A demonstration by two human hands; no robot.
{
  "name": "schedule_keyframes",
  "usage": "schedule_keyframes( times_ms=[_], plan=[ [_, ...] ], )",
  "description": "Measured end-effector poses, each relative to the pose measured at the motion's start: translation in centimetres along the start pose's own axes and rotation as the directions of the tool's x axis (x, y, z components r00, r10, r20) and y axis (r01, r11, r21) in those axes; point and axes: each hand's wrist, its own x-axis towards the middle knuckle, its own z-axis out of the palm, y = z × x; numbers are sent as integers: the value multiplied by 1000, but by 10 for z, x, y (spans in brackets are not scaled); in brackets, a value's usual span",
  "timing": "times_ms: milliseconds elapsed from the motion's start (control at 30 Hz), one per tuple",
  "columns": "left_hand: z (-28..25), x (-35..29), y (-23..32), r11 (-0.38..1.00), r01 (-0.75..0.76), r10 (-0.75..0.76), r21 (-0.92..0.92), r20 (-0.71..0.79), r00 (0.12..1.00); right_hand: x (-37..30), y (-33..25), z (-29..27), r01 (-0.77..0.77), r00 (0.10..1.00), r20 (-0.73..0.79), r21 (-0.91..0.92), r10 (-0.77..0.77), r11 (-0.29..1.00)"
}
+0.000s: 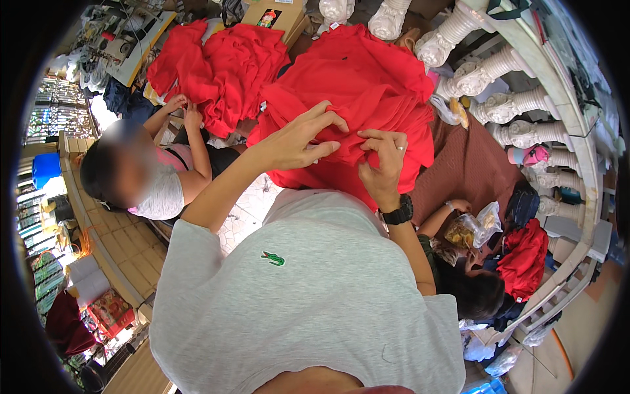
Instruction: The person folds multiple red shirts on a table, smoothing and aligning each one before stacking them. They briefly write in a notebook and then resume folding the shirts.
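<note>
A heap of red shirts lies in front of me, its cloth bunched and folded. My left hand hovers over the near part, fingers bent and thumb spread apart, with nothing visible between them. Facing it from the right is my right hand, with a ring and a black wristwatch. Its fingers curl toward the left hand, and a gap shows between fingertips and thumb. Red cloth lies under both hands; whether the fingertips touch it I cannot tell.
Another red pile lies at the far left, handled by a seated person. A second person sits at my right beside a clear food bag and red cloth. White balusters line the right side.
</note>
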Motion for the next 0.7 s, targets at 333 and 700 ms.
schedule_keyframes(
  times_ms=[333, 700],
  plan=[
    [-4, 14, -10, 988, 65, -106, -138, -308, 946, 27, -7, 3, 5, 1000, -25, -61, -7, 998],
    [1, 8, -20, 995, -77, 87, 65, -170, 982, 23, 1, 7, -98, 995, 30, -36, 99, 995]
  ],
)
